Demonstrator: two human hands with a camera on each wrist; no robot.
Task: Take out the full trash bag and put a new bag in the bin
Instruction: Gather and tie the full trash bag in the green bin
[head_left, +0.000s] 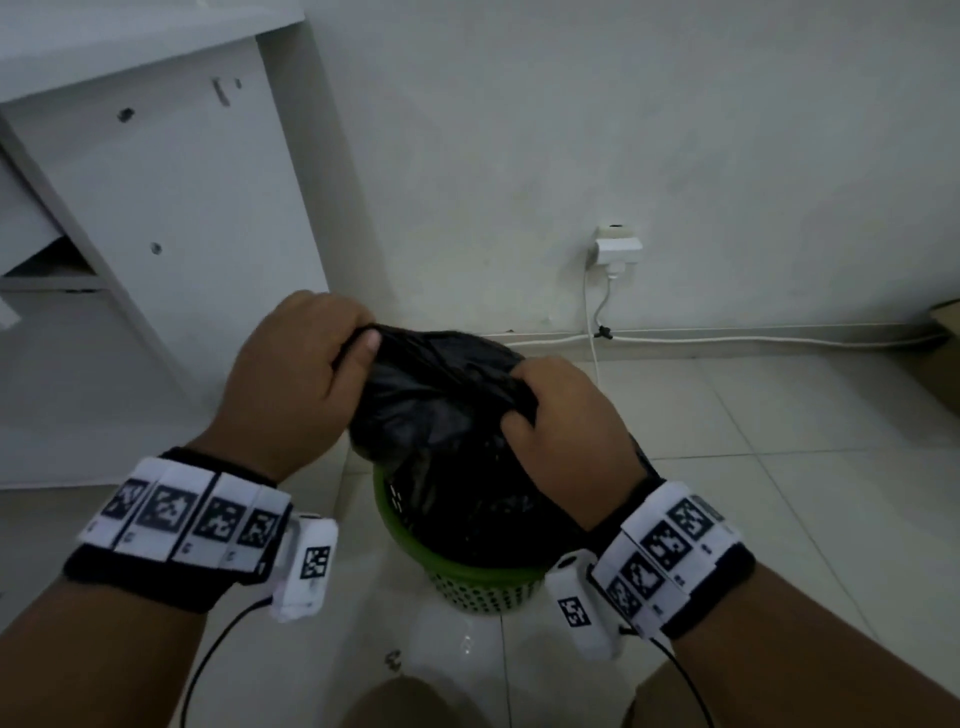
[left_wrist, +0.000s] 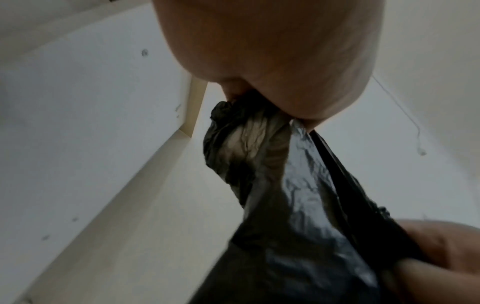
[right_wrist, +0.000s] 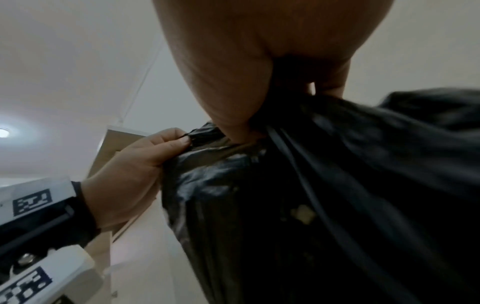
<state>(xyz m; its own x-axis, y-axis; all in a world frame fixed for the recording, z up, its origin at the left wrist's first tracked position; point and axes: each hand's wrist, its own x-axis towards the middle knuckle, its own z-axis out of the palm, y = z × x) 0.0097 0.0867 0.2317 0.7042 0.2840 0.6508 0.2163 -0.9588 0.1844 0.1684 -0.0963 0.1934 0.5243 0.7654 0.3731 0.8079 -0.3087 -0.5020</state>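
Note:
A full black trash bag (head_left: 441, 415) rises partly out of a green perforated bin (head_left: 483, 587) that stands on the tiled floor. My left hand (head_left: 296, 374) grips the bag's gathered top edge on the left, thumb pressed on the plastic. My right hand (head_left: 566, 415) grips the bunched rim on the right. In the left wrist view the left hand (left_wrist: 275, 61) pinches a twisted bunch of the bag (left_wrist: 285, 195). In the right wrist view the right hand (right_wrist: 249, 72) clutches the bag (right_wrist: 324, 195), and the left hand (right_wrist: 135, 170) holds the plastic opposite it. The bag's lower part is hidden inside the bin.
A white cabinet (head_left: 171, 218) stands close at the left. The white wall behind carries a socket with a plug (head_left: 617, 249) and a cable (head_left: 727, 340) running along the skirting. A cardboard box (head_left: 940, 353) sits at the far right. My knees show at the bottom edge.

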